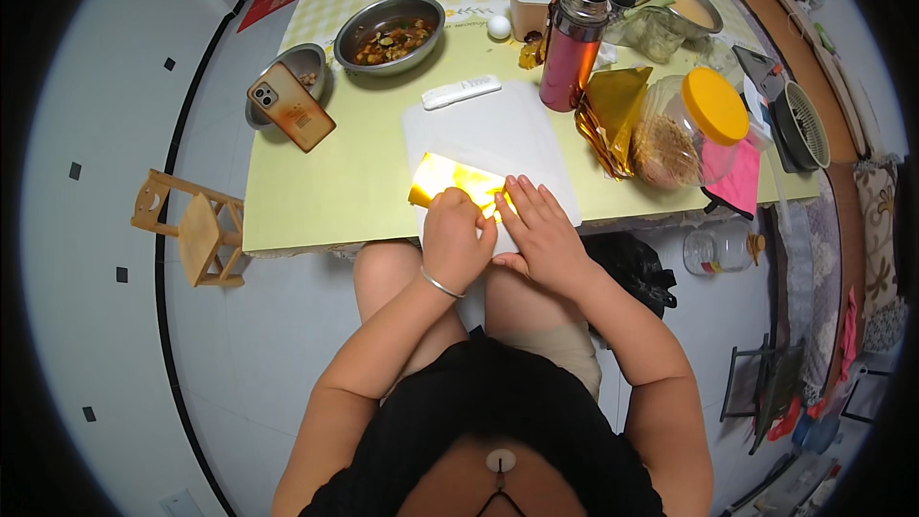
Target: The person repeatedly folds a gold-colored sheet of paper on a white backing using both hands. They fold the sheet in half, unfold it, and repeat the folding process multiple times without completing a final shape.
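Observation:
A shiny gold foil sheet (442,175) lies on a white sheet of paper (541,124) at the table's near edge, catching a bright glare. My left hand (459,237) is closed, its curled fingers pinching the foil's near edge; the fingertips are partly hidden. Beside it, my right hand (544,235) presses flat with fingers stretched out, the fingertips at the foil's right end and the palm on the paper. Just beyond the foil rests a long, slim white object (461,92). To the right stands a folded stack of gold foil sheets (613,115).
On the table (316,191) are a phone (292,107) leaning over a small bowl (308,59), a metal bowl of food (391,35), a pink thermos (571,48), a yellow-lidded jar (682,134) and a tissue box (529,10). A small wooden chair (199,230) stands left.

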`<state>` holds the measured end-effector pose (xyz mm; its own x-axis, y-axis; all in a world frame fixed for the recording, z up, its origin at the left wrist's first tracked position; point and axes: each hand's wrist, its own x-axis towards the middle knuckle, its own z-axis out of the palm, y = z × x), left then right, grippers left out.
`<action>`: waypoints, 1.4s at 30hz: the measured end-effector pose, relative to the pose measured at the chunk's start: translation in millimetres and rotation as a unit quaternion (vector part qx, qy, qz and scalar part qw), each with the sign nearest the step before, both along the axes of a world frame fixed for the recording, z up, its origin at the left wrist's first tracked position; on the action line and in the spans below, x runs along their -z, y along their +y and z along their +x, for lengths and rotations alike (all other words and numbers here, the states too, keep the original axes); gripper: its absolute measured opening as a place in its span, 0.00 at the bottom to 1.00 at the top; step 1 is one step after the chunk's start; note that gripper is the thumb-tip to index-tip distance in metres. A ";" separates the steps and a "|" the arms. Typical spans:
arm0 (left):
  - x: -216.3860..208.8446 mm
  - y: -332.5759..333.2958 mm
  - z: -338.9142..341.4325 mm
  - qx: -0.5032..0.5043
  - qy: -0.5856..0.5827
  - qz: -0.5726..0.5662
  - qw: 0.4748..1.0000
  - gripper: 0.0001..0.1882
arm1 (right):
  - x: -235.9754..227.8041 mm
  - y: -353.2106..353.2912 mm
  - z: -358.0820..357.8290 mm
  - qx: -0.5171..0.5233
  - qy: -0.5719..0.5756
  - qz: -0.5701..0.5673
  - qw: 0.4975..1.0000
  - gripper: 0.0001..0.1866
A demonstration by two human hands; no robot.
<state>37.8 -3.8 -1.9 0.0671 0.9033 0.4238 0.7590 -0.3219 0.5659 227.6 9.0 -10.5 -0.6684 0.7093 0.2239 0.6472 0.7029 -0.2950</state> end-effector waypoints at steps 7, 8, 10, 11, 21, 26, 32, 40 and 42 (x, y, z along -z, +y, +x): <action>-18.8 -2.1 -57.0 0.112 0.081 0.091 0.986 0.10 | -9.6 0.6 5.6 -0.051 -0.026 -0.013 0.998 0.45; -22.7 0.8 -68.8 0.137 0.104 0.109 0.979 0.12 | -13.1 1.0 5.2 -0.059 -0.037 -0.016 0.997 0.45; -24.0 6.3 -85.8 0.182 0.126 0.107 0.969 0.16 | -18.4 3.2 6.6 -0.076 -0.040 -0.024 0.996 0.44; -26.3 9.4 -90.6 0.201 0.131 0.109 0.965 0.16 | -20.2 5.2 9.8 -0.087 -0.034 -0.031 0.995 0.43; -33.1 6.5 -89.6 0.283 0.187 0.098 0.936 0.18 | -21.0 39.9 16.6 -0.086 -0.018 0.067 0.994 0.24; -20.6 5.0 -94.3 0.265 0.165 0.114 0.943 0.18 | -12.1 4.8 -29.2 0.031 0.170 0.016 0.985 0.16; -6.8 -1.9 -80.3 0.213 0.112 0.136 0.961 0.15 | -5.6 21.4 -32.7 0.009 0.196 0.013 0.980 0.14; 5.1 -4.9 -74.3 0.070 -0.103 0.028 0.992 0.21 | -2.0 11.9 -46.5 0.034 0.235 -0.017 0.971 0.09; 4.9 0.0 -83.1 0.069 -0.133 0.021 0.988 0.20 | -2.6 11.4 -50.7 0.041 0.246 -0.022 0.968 0.08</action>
